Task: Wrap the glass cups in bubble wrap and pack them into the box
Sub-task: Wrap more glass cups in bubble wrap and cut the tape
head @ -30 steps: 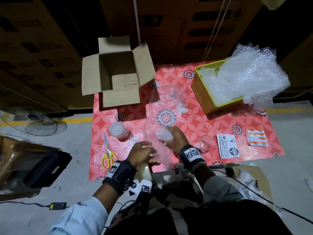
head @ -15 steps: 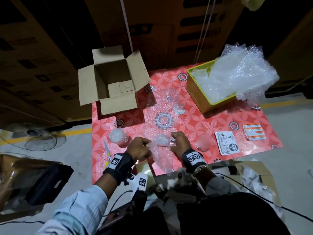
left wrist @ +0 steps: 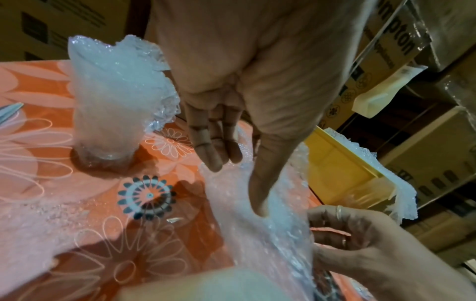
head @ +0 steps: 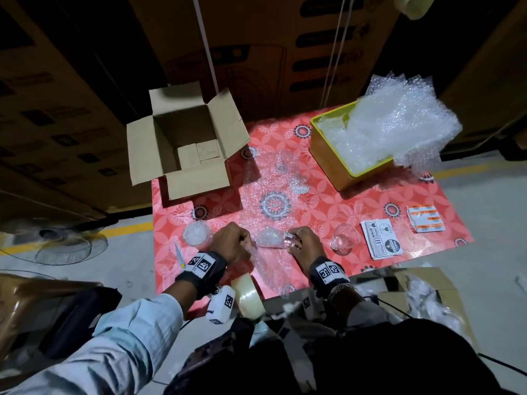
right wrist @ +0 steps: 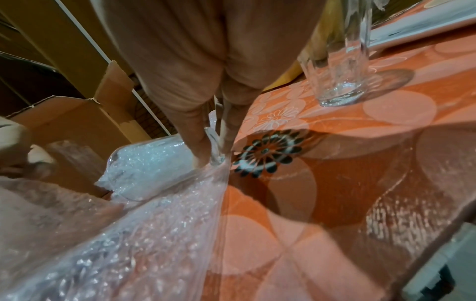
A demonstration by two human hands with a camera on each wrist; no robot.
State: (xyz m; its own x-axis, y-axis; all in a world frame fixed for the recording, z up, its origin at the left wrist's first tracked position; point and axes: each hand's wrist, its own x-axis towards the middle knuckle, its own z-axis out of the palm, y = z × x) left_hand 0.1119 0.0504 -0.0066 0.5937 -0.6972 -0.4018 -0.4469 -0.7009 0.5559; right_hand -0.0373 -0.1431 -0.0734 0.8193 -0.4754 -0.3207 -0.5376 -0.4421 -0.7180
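Tape roll (head: 247,292) now visible; both hands pinch bubble wrap (head: 271,269) w/ glass cup (head: 273,240), fingertips hidden.

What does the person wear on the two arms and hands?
Both arms are in pale blue long sleeves. Each wrist carries a black band with white square code markers, on the left and on the right. A white camera block with a similar marker hangs below the left band. The right wrist also has a metal bracelet, and the right hand wears thin rings.
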